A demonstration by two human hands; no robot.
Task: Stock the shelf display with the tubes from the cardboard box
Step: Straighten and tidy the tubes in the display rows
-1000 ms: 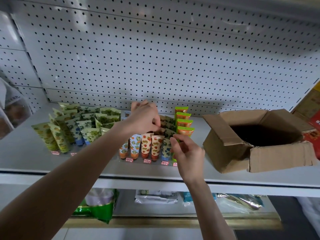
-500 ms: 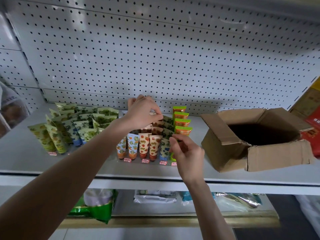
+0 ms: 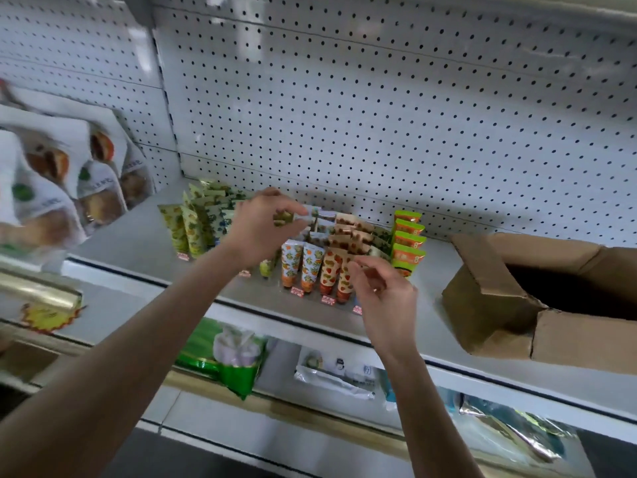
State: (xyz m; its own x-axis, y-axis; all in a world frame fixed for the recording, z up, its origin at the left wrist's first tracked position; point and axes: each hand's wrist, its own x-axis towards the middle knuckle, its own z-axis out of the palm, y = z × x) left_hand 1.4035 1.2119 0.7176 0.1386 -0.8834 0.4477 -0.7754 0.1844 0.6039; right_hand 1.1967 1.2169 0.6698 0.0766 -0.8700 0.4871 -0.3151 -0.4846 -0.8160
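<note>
Rows of small printed tubes (image 3: 327,274) stand in a clear display at the middle of the white shelf (image 3: 138,250), with a green and orange row (image 3: 408,236) on their right. A second group of green-patterned tubes (image 3: 193,229) stands to the left. My left hand (image 3: 262,229) is raised over the rows and grips a green tube (image 3: 267,269), whose lower end hangs below my palm. My right hand (image 3: 382,294) hovers with curled fingers at the top of a front strawberry tube; I cannot tell whether it pinches it. The open cardboard box (image 3: 489,305) sits at the right; its inside is dark.
White pegboard (image 3: 344,115) backs the shelf. Bagged snacks (image 3: 51,174) lean at the far left. On the lower shelf lie a green bag (image 3: 234,360), a white packet (image 3: 334,377) and foil packs (image 3: 517,426).
My left hand has come up from the back rows with a tube in it. My right hand has shifted slightly left, from the blue row to the strawberry tubes. The view has swung.
</note>
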